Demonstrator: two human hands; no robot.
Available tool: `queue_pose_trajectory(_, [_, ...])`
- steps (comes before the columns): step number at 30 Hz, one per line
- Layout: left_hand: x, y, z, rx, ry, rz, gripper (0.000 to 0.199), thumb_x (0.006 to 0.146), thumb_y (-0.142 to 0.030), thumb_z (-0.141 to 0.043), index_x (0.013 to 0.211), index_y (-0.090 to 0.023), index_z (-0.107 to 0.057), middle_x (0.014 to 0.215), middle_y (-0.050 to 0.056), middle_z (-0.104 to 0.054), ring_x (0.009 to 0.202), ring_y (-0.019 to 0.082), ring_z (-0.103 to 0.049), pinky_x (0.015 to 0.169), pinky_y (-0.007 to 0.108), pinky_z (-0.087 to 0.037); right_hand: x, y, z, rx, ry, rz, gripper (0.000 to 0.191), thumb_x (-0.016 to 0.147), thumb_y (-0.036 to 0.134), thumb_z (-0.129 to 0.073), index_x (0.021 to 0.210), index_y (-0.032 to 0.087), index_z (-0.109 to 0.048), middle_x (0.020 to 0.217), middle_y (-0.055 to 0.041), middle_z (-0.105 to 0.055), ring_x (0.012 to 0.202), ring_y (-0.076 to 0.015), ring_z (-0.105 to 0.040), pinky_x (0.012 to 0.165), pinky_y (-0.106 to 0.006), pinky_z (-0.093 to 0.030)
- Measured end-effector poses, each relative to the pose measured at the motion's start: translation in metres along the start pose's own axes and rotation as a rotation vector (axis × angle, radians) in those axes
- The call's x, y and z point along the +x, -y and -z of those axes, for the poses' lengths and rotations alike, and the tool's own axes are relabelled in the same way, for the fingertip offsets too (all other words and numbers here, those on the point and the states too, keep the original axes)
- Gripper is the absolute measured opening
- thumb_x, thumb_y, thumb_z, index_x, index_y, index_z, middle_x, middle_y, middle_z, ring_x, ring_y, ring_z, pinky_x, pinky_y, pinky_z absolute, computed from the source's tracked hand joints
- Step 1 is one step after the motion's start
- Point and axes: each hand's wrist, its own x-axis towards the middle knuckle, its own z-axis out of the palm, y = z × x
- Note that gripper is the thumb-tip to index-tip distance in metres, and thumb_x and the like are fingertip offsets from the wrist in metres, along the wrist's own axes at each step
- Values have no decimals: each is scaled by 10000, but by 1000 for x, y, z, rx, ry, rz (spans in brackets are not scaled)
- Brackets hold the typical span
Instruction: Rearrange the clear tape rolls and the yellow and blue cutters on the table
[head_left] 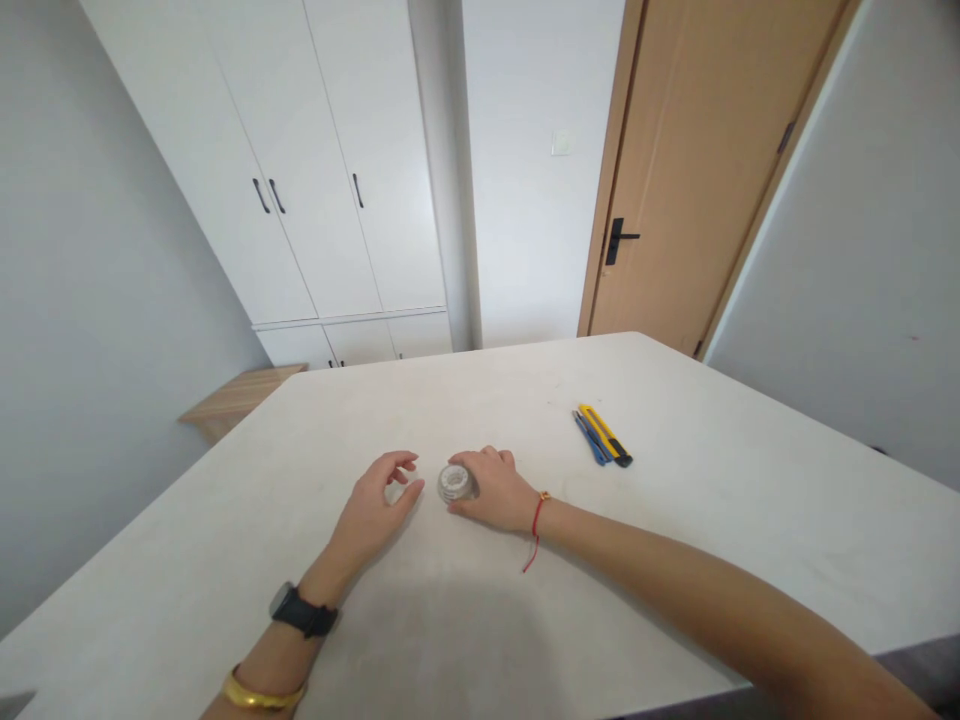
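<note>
A small clear glass jar (455,484) with a ridged look stands on the white table (225,570), between my hands. My right hand (491,492) grips the jar from the right, fingers over its top side. My left hand (373,510) lies just left of the jar, fingers curled and apart, holding nothing. It does not clearly touch the jar. A black watch and a gold bangle sit on my left wrist, and a red string on my right. To the right lie a yellow utility knife (604,435) and a blue-handled tool (590,438), side by side.
The white table's far corner points toward a wooden door (675,170) with a black handle. White cupboards (322,190) stand behind it. A light wooden shelf (238,400) sits at the left wall, beyond the table edge.
</note>
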Motion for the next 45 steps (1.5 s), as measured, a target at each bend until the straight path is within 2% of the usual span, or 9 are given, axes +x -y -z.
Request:
queue_pose_trajectory(6, [7, -22, -13, -18, 350, -131, 792, 720, -293, -655, 1431, -195, -319, 1451, 143, -412, 1245, 273, -494, 1049, 437, -403, -4, 6, -7, 51, -33, -35, 461, 681, 372, -753, 1059, 184, -568, 978, -79, -655, 920, -250, -564, 790, -368, -377])
queue_pose_trajectory(13, [31, -18, -21, -47, 434, -115, 768, 704, -288, -680, 1413, -207, -396, 1423, 118, -488, 1294, 298, -453, 1102, 459, -316, 17, -6, -22, 429, -161, -104, 612, 585, 187, -797, 1100, 174, -465, 989, -59, -653, 878, -204, -610, 745, -325, -471])
queue_pose_trajectory(21, [46, 3, -15, 117, 381, -16, 548, 723, -267, -637, 1254, -178, -534, 1286, 124, -588, 1180, 269, -536, 1038, 412, -374, 25, -15, -23, 655, -45, -73, 823, 595, 45, -718, 1325, 209, -375, 1395, -158, -477, 1117, -213, -597, 856, -346, -520])
queue_pose_trajectory(27, [35, 1, -12, 212, 320, -21, 378, 757, -321, -601, 1110, -200, -542, 1131, 81, -630, 1053, 234, -583, 930, 345, -430, -3, -47, 39, -19, -174, -126, 538, 773, 245, -644, 1288, 163, -513, 1342, -141, -540, 1241, -273, -490, 1066, -438, -349])
queue_pose_trajectory(30, [38, 4, -4, 385, 257, 119, 366, 771, -453, -589, 1041, -209, -547, 1006, 81, -655, 938, 261, -619, 807, 353, -456, -23, -78, 77, -401, -253, -375, 461, 805, 335, -612, 1233, 168, -582, 1331, -153, -530, 1216, -330, -471, 1019, -476, -351])
queue_pose_trajectory(33, [47, 24, 5, 491, 165, 274, 476, 790, -551, -539, 1109, -198, -545, 1044, 111, -646, 943, 296, -625, 784, 382, -465, -40, -103, 99, -536, -247, -650, 461, 837, 471, -547, 1212, 211, -608, 1261, -164, -543, 1152, -371, -489, 900, -491, -406])
queue_pose_trajectory(36, [56, 53, 10, 433, 43, 287, 499, 851, -459, -476, 1273, -194, -503, 1207, 134, -589, 1076, 291, -594, 871, 399, -469, -48, -118, 106, -524, -171, -765, 521, 840, 546, -506, 1242, 225, -590, 1194, -178, -557, 1106, -377, -519, 839, -463, -427])
queue_pose_trajectory(40, [60, 82, 12, 410, -133, 250, 522, 852, -287, -452, 1365, -192, -456, 1325, 137, -520, 1233, 291, -500, 996, 450, -423, -49, -124, 105, -473, -146, -708, 445, 855, 399, -505, 1248, 207, -588, 1123, -184, -585, 1047, -352, -557, 791, -405, -438])
queue_pose_trajectory(45, [60, 93, 13, 403, -107, 186, 456, 844, -240, -425, 1269, -107, -526, 1261, 164, -569, 1239, 288, -489, 1052, 447, -386, -43, -115, 95, -456, -190, -605, 345, 841, 325, -535, 1137, 188, -650, 979, -165, -612, 921, -295, -591, 757, -368, -440])
